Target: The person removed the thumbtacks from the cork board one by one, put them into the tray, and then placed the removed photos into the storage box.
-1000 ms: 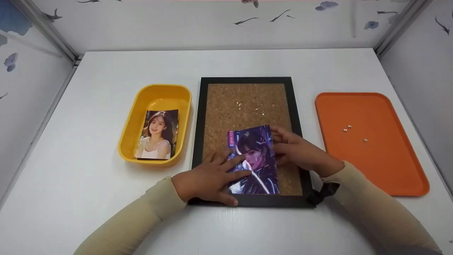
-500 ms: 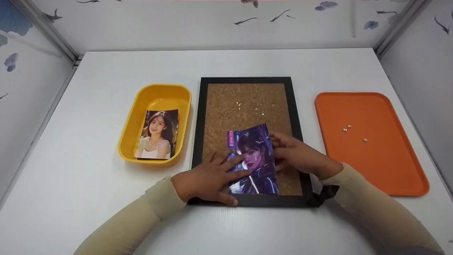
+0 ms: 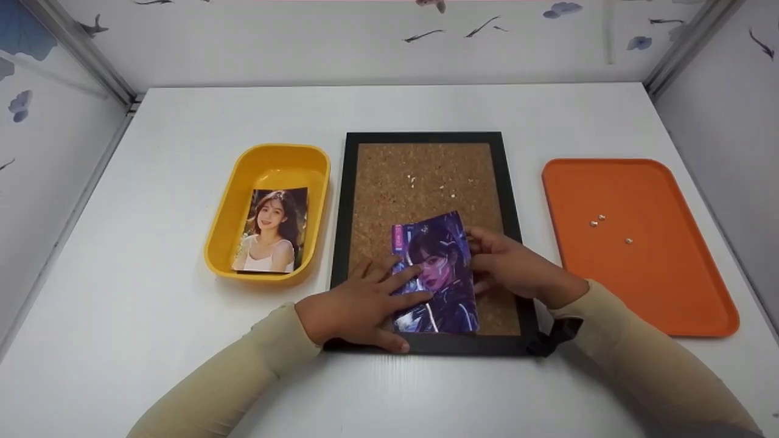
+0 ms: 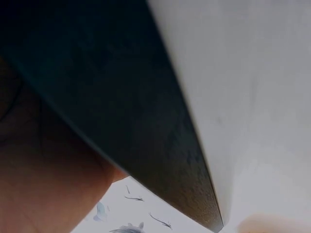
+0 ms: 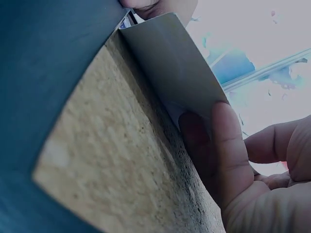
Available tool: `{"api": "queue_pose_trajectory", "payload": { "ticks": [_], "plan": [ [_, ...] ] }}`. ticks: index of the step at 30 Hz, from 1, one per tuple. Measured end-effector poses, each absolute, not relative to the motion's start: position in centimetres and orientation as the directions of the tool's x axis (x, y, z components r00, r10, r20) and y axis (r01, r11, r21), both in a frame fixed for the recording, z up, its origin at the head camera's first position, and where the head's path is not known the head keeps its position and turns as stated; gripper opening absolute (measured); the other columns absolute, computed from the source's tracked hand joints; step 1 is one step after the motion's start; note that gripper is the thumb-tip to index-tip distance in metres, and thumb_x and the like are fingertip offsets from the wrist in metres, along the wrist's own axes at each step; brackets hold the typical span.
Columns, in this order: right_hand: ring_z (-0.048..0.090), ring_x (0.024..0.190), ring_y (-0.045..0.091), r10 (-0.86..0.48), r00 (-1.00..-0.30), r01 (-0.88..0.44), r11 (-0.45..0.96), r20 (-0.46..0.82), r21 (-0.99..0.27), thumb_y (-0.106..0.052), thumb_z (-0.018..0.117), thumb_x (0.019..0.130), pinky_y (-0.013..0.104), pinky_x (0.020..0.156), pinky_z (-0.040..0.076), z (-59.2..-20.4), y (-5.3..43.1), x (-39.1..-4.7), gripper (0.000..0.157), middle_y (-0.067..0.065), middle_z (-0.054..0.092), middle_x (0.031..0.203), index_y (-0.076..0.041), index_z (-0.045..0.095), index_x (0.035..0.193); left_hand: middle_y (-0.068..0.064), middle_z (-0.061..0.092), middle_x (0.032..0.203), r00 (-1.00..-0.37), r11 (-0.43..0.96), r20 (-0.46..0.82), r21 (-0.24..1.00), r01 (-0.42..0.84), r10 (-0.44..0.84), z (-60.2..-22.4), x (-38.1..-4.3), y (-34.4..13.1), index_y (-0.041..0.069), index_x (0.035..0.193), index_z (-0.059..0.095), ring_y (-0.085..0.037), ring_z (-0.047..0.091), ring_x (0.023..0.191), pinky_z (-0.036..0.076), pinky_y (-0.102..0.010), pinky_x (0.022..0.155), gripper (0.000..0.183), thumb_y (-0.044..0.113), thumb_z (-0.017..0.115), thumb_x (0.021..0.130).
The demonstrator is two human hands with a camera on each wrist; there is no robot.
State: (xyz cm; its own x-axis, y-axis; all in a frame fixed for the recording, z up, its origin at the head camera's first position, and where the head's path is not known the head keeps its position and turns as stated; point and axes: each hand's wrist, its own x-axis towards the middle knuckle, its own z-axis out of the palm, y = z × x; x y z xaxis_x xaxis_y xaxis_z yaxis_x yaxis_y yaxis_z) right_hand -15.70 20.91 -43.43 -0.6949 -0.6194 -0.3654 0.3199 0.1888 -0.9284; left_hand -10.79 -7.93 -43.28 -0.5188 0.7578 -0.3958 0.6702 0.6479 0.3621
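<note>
A purple glossy photo print point(image 3: 444, 286) lies on the lower part of a black-framed cork board point(image 3: 377, 182). My left hand point(image 3: 365, 310) rests flat over the print's left side with fingers spread, its thumb on the frame's front edge. The print's right side is bent up off the cork. At that raised edge is my right hand point(image 3: 511, 264); in the right wrist view its fingers point(image 5: 228, 141) touch the pale back of the print point(image 5: 175, 63), and no finger shows over its front. The left wrist view holds mainly the dark frame point(image 4: 126, 107).
Left of the board stands a yellow basin point(image 3: 274, 158) holding another photo print point(image 3: 268, 234) of a person in a white top. To the right lies an orange tray point(image 3: 645, 292) with 3 small shiny round pieces point(image 3: 628, 241). Several tiny whitish bits point(image 3: 453, 196) dot the cork.
Over the second, my right hand has shifted slightly toward me, and the print's right edge stands bent up a little more. My left hand has stayed in place.
</note>
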Motion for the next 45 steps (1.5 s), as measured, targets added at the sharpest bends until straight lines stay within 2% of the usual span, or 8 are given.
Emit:
{"api": "queue_pose_trajectory", "payload": {
  "ticks": [6,16,25,35,41,45],
  "plan": [
    [0.066,0.101,0.036,-0.599,-0.71,0.309,0.208,-0.37,-0.928,-0.003,0.047,0.102,0.048,0.078,0.058,-43.5,21.1,-15.7,0.054,0.023,0.058,0.127,-0.015,0.033,0.152,0.005,-0.009,0.166,-0.522,0.659,-0.408,0.369,0.656,0.749,-42.8,-10.7,-7.9,0.048,0.156,0.01,-0.032,-0.015,0.15,-0.005,-0.061,0.116,0.087,0.073,0.054,0.086],
    [0.067,0.102,0.038,-0.625,-0.702,0.303,0.171,-0.341,-0.938,-0.001,0.046,0.101,0.048,0.078,0.058,-43.6,21.4,-15.8,0.055,0.02,0.06,0.131,-0.015,0.031,0.153,0.001,-0.007,0.167,-0.513,0.638,-0.385,0.373,0.673,0.767,-42.0,-10.3,-8.0,0.043,0.158,0.011,-0.035,-0.01,0.15,0.004,-0.059,0.117,0.09,0.068,0.059,0.087],
    [0.067,0.1,0.034,-0.611,-0.705,0.339,0.155,-0.36,-0.928,0.004,0.042,0.1,0.044,0.076,0.059,-43.6,21.5,-15.8,0.053,0.02,0.061,0.129,-0.01,0.034,0.15,-0.001,0.008,0.167,-0.551,0.624,-0.298,0.284,0.728,0.779,-41.6,-10.1,-7.8,0.034,0.159,0.021,-0.036,0.008,0.151,0.014,-0.06,0.116,0.082,0.065,0.056,0.091],
    [0.067,0.103,0.037,-0.591,-0.717,0.344,0.162,-0.371,-0.925,-0.001,0.046,0.102,0.047,0.08,0.058,-43.6,21.5,-15.9,0.048,0.018,0.062,0.13,-0.013,0.038,0.148,-0.005,0.026,0.162,-0.589,0.592,-0.108,0.291,0.752,0.801,-39.9,-10.0,-9.6,0.022,0.152,0.043,-0.03,0.023,0.148,0.023,-0.053,0.116,0.07,0.061,0.052,0.095],
    [0.067,0.103,0.038,-0.586,-0.718,0.343,0.171,-0.375,-0.924,-0.003,0.046,0.103,0.047,0.081,0.058,-43.6,21.5,-16.0,0.046,0.018,0.063,0.128,-0.014,0.038,0.147,-0.007,0.04,0.155,-0.638,0.605,0.062,0.26,0.753,0.768,-38.6,-9.8,-11.6,0.017,0.148,0.049,-0.028,0.037,0.142,0.026,-0.052,0.115,0.066,0.053,0.061,0.094],
    [0.067,0.102,0.038,-0.585,-0.718,0.345,0.172,-0.378,-0.923,-0.003,0.045,0.103,0.048,0.081,0.058,-43.5,21.6,-16.0,0.046,0.019,0.063,0.128,-0.014,0.038,0.147,-0.008,0.044,0.153,-0.675,0.639,0.166,0.227,0.735,0.719,-37.8,-9.7,-13.3,0.014,0.145,0.052,-0.027,0.037,0.142,0.027,-0.052,0.115,0.064,0.05,0.064,0.094]
  ]
}}
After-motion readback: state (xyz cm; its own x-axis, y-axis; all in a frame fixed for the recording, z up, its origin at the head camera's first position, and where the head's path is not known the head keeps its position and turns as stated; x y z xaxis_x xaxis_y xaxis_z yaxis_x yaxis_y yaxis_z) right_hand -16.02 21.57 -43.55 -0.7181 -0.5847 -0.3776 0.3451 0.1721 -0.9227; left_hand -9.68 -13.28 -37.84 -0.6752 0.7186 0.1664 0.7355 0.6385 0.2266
